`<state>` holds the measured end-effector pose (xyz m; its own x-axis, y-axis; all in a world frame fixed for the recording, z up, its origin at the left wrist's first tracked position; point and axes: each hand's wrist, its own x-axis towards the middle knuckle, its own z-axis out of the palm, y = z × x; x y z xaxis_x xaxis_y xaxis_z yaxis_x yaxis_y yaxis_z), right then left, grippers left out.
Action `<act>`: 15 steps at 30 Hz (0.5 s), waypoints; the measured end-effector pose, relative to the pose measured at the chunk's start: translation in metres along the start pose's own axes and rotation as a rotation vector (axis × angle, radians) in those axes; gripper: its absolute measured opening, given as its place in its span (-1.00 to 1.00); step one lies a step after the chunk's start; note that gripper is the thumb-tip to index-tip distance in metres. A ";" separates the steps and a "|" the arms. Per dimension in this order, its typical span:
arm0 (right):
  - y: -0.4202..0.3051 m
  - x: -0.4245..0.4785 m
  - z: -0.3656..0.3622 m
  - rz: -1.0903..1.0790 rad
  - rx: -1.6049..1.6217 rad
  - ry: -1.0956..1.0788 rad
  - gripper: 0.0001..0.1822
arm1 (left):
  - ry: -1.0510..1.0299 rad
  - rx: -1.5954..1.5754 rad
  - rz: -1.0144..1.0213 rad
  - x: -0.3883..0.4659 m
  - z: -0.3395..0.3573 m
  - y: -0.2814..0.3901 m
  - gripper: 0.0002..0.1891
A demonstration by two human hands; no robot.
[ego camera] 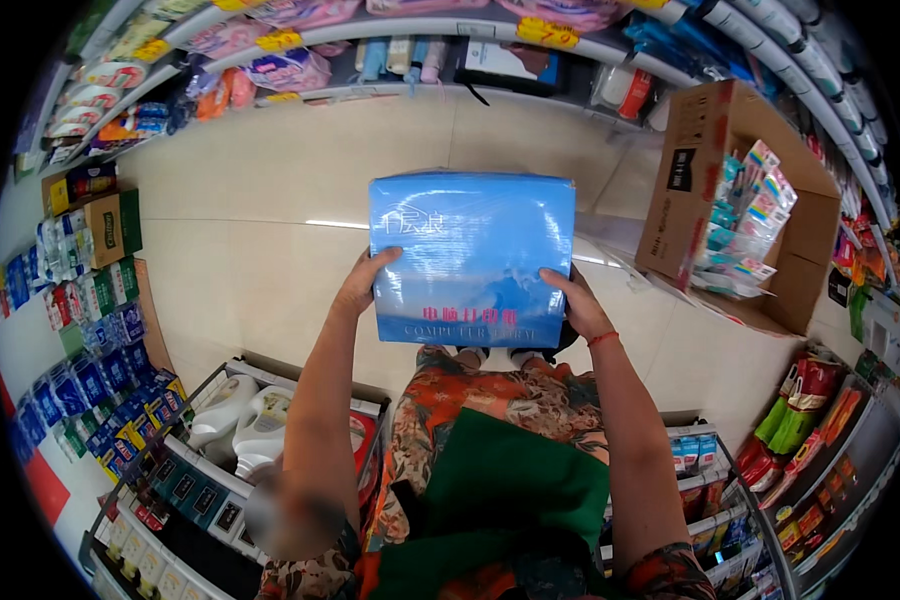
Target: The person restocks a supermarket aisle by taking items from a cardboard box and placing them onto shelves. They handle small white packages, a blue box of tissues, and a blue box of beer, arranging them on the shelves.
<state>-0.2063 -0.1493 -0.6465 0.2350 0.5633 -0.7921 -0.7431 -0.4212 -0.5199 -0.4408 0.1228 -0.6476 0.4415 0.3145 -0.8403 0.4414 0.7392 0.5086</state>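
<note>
Between my two hands is a blue cardboard box of computer printing paper (472,259), wrapped in shiny clear film, its printed face turned up towards me. My left hand (369,276) grips its left side, the thumb lying on the printed face. On the right side my right hand (579,300) holds it the same way, with a red cord around the wrist. The fingers under and behind the box are mostly hidden. The box is held over the tiled floor, in front of my patterned clothing and green apron (514,480).
An open brown carton (679,195) with small packaged goods stands at the right. Store shelves (420,34) curve across the far side. Wire racks with white jugs (259,420) and packets (694,450) flank me. Stacked bottle packs (94,382) line the left.
</note>
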 end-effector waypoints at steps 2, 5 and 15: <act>0.014 0.029 -0.012 0.000 0.008 0.011 -0.05 | 0.011 0.011 0.004 0.026 0.001 -0.012 -0.26; 0.031 0.061 -0.024 -0.003 0.041 -0.016 -0.03 | 0.050 0.010 -0.029 0.056 -0.004 -0.029 -0.25; 0.066 0.101 -0.043 0.015 0.023 0.029 -0.03 | 0.059 0.026 -0.075 0.100 -0.017 -0.062 -0.26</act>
<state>-0.2044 -0.1504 -0.7749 0.2418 0.5358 -0.8090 -0.7607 -0.4129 -0.5008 -0.4373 0.1186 -0.7663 0.3605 0.2938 -0.8853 0.4920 0.7464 0.4481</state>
